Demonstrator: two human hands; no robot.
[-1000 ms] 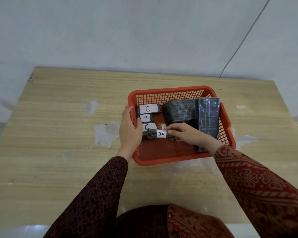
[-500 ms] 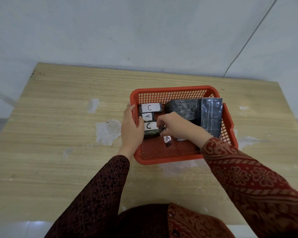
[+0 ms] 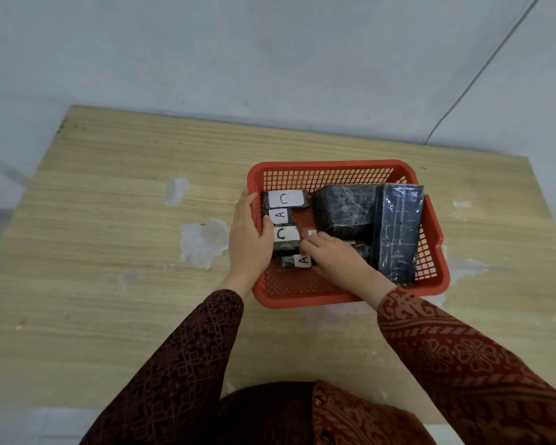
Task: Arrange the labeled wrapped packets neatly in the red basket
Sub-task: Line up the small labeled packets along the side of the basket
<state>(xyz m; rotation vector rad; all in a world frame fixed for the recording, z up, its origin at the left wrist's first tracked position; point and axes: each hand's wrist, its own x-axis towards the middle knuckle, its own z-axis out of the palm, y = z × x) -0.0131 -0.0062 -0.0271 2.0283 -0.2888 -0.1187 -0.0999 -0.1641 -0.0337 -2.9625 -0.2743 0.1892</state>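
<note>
Left fingers (image 3: 249,198) clasped the red basket (image 3: 334,164), right fingers (image 3: 309,244) pinched packet A (image 3: 303,260); shoving hard, we risked skewing packet C (image 3: 284,236).

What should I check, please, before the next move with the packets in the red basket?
1. Left hand grips the red basket at its left wall: ok.
2. Column of small packets, labels up: ok.
3. Nearest A packet square with the column: cannot tell, the right hand covers part.
4. Tall packet within the rim: not ok, it leans over the right wall.
</note>
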